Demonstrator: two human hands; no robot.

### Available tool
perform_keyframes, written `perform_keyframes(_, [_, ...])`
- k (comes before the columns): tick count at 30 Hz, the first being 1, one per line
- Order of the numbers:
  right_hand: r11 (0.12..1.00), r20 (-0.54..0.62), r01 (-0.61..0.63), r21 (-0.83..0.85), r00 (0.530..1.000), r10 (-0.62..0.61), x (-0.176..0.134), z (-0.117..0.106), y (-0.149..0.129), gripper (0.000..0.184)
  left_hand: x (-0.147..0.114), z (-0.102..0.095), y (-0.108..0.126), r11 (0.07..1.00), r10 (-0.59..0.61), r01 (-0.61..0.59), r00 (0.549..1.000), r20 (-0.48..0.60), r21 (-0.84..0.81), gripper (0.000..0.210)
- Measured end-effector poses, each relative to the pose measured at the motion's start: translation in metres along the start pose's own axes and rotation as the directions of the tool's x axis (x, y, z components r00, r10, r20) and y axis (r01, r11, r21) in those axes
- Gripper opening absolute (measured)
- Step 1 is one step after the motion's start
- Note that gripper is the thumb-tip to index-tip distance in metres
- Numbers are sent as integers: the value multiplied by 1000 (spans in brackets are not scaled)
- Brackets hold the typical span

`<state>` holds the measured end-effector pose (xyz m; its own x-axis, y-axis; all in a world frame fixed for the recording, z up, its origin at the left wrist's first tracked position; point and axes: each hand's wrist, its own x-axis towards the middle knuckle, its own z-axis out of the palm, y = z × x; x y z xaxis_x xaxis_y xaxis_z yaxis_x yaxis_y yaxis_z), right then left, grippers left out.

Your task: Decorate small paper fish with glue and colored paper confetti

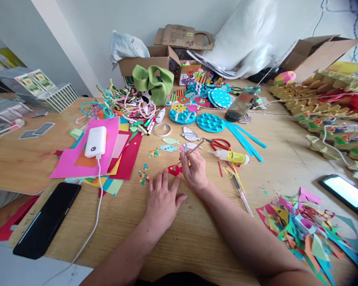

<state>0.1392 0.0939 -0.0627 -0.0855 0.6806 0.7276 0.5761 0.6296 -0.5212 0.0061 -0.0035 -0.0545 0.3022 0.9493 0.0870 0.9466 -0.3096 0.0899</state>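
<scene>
A small red paper fish (173, 170) with coloured dots lies on the table. Flat beside it rests my left hand (163, 198), fingers stretched out and fingertips at its lower edge. My right hand (194, 170) pinches a thin brown stick (199, 145), its lower end touching the fish. Coloured paper dots (143, 174) lie in a small pile to the left, with another pile of dots (154, 152) above. Beyond my hands are a light-blue spotted paper fish (168, 148), a green patterned paper fish (171, 140) and grey-white paper fish (191, 136).
Near my right hand lie a glue bottle (232, 157), red-handled scissors (220, 144) and a pen (242, 195). Paper scraps (307, 226) heap at the right. A white power bank (96, 141) sits on coloured paper (67, 165), its cable (99, 202) crossing the table. A black phone (47, 220) lies left.
</scene>
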Motion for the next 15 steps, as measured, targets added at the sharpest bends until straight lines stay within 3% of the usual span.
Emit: perform_keyframes(15, [1000,2,-2,4,1000,2,-1,1,0,31,1,1,0,1000,1,-1,1000,-9,-9,55])
